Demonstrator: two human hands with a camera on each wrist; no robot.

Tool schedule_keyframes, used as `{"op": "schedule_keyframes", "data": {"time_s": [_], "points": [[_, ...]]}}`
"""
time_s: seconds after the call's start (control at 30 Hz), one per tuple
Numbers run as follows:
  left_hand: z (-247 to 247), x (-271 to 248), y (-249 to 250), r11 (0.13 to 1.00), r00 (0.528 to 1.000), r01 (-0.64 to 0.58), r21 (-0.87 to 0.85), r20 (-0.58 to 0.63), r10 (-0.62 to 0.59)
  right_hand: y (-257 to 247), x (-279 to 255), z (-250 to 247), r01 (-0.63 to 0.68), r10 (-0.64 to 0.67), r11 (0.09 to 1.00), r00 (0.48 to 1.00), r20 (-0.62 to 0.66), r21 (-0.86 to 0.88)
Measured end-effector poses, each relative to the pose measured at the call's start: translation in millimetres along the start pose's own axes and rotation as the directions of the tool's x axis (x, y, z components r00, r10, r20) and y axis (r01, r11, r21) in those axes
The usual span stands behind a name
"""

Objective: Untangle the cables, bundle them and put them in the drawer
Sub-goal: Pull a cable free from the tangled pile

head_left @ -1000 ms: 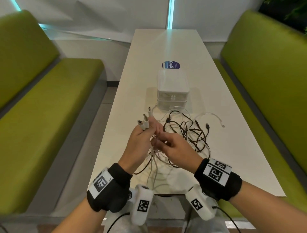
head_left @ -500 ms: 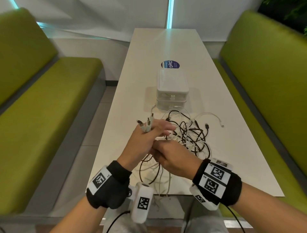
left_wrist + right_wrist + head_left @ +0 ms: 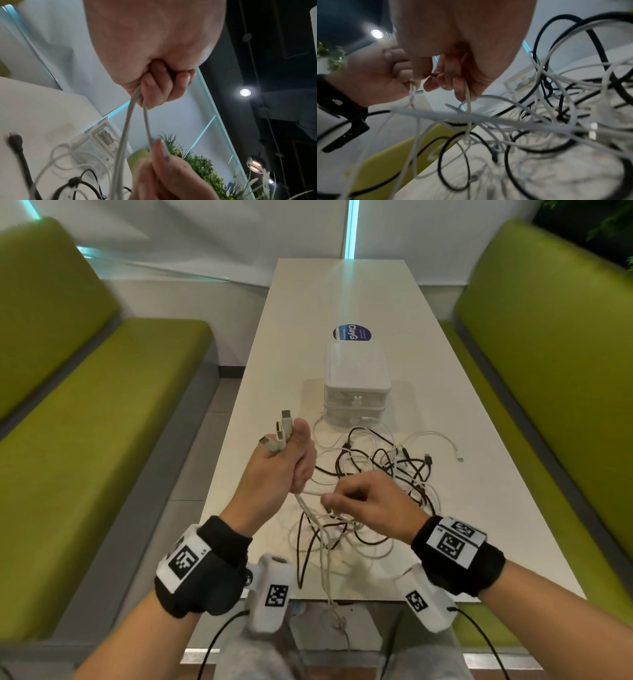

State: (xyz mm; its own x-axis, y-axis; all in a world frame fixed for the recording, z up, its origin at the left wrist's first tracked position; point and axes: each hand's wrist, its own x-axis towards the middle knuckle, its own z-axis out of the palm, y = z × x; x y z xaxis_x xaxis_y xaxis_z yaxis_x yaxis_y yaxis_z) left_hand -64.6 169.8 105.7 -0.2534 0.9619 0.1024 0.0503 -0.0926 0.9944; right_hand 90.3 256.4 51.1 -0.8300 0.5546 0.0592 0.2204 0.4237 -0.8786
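A tangle of black and white cables [image 3: 387,470] lies on the white table [image 3: 479,508], in front of a small white drawer box [image 3: 356,378]. My left hand [image 3: 298,463] is raised above the table's left edge and grips several white cables, their plug ends [image 3: 282,431] sticking up past the thumb. In the left wrist view its fingers [image 3: 154,86] curl round the white cables [image 3: 126,128]. My right hand [image 3: 342,501] hovers just right of it, over the tangle, and pinches a white cable [image 3: 467,108] that runs down into the tangle.
Green benches [image 3: 102,422] run along both sides of the narrow table. A round blue sticker [image 3: 352,333] lies behind the drawer box. One white cable end [image 3: 457,455] reaches toward the right side. Some cable loops hang over the near table edge [image 3: 329,601].
My hands have drawn apart: the left one rose and closed into a fist round the cables, the right one moved right and down, drawing white strands out of the tangle.
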Motion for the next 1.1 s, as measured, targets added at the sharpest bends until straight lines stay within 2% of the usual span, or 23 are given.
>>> {"op": "schedule_keyframes", "data": {"time_s": [0.2, 0.57, 0.63, 0.7, 0.77, 0.87, 0.9, 0.97, 1.03, 1.1], "points": [[-9.0, 5.1, 14.3, 0.996, 0.996, -0.049, 0.079, -0.065, 0.055, 0.5, 11.1, -18.1, 0.032, -0.021, 0.985, 0.998, 0.066, -0.168], [-34.4, 5.3, 23.5, 0.996, 0.967, -0.089, -0.009, -0.242, 0.084, -2.4, 19.3, -17.9, 0.054, 0.014, 0.878, 0.99, 0.139, -0.475], [-35.6, 5.6, 17.0, 0.987, 0.967, -0.08, 0.136, -0.229, 0.11, -4.2, 22.4, -15.7, 0.038, 0.035, 0.87, 0.99, 0.138, -0.492], [-33.5, 5.7, 0.4, 0.927, 0.983, -0.036, 0.374, -0.153, 0.1, -3.4, 23.8, -14.8, 0.019, 0.017, 0.906, 0.996, 0.082, -0.423], [-27.1, 3.3, -20.1, 0.844, 0.997, -0.041, 0.535, -0.027, 0.066, -2.2, 24.1, -14.6, 0.021, -0.018, 0.944, 1.0, 0.013, -0.329], [-10.3, -1.3, -38.3, 0.632, 0.991, -0.084, 0.77, 0.131, -0.028, -0.5, 21.4, -12.5, 0.045, -0.059, 0.971, 0.997, -0.051, -0.234], [-6.7, -1.5, -40.6, 0.584, 0.989, -0.092, 0.807, 0.141, -0.04, 0.1, 19.6, -11.7, 0.056, -0.075, 0.971, 0.995, -0.073, -0.233], [-6.1, -1.3, -38.5, 0.543, 0.987, -0.119, 0.831, 0.16, -0.029, 4.2, 15.1, -10.8, 0.072, -0.097, 0.967, 0.991, -0.091, -0.244], [-10.1, -2.3, -32.8, 0.48, 0.978, -0.176, 0.859, 0.209, -0.017, 11.5, 10.2, -9.5, 0.087, -0.103, 0.963, 0.994, -0.048, -0.254], [-16.6, -5.6, -28.9, 0.452, 0.968, -0.217, 0.865, 0.25, -0.015, 17.4, 5.9, -7.4, 0.111, -0.109, 0.948, 0.994, 0.022, -0.299]]}}
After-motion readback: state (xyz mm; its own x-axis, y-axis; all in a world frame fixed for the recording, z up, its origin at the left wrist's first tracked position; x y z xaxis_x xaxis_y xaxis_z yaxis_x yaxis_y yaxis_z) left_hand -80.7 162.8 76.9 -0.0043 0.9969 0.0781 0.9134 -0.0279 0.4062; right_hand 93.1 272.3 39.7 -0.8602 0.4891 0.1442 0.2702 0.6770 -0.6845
